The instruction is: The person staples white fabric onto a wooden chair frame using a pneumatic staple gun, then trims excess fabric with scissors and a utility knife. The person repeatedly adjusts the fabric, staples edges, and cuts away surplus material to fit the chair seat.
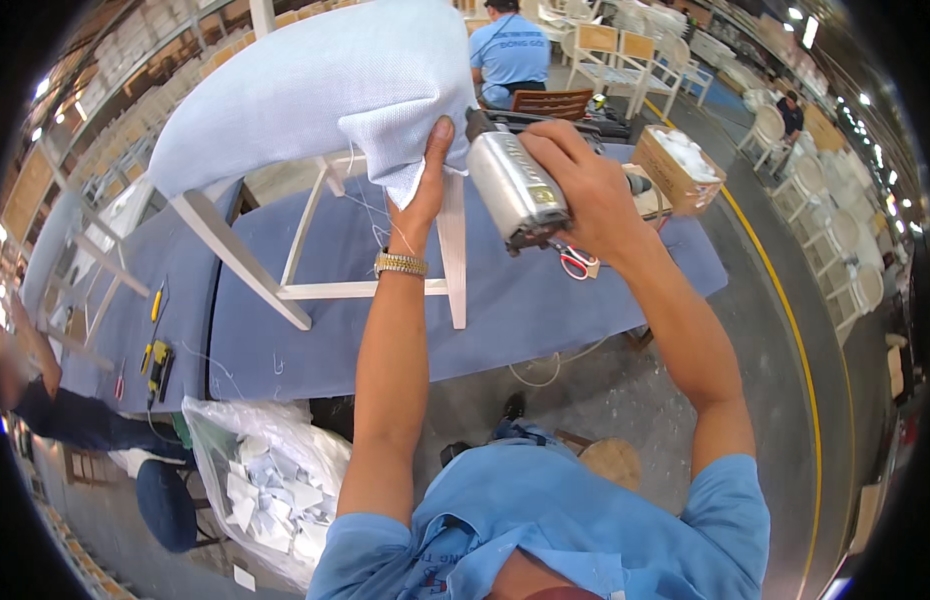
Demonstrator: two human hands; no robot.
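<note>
A wooden chair [451,262] with pale legs stands on the blue-covered table, its seat wrapped in light blue fabric [305,85]. At the seat's near right corner, my left hand [432,180] grips a loose fold of that fabric, thumb pressed on top. My right hand [590,190] is wrapped round a silver and black staple gun [515,185]. The gun's nose points at the fabric corner, close to my left thumb; whether it touches cannot be made out. Loose white threads hang from the fabric beside my left wrist.
Red-handled scissors [575,262] lie right of the chair on the blue table [325,345], near a cardboard box [677,165]. A yellow-black tool [160,370] and a yellow-handled tool [157,300] lie left. Below stands a plastic bag of scraps [275,490]. Another person [60,410] works at left.
</note>
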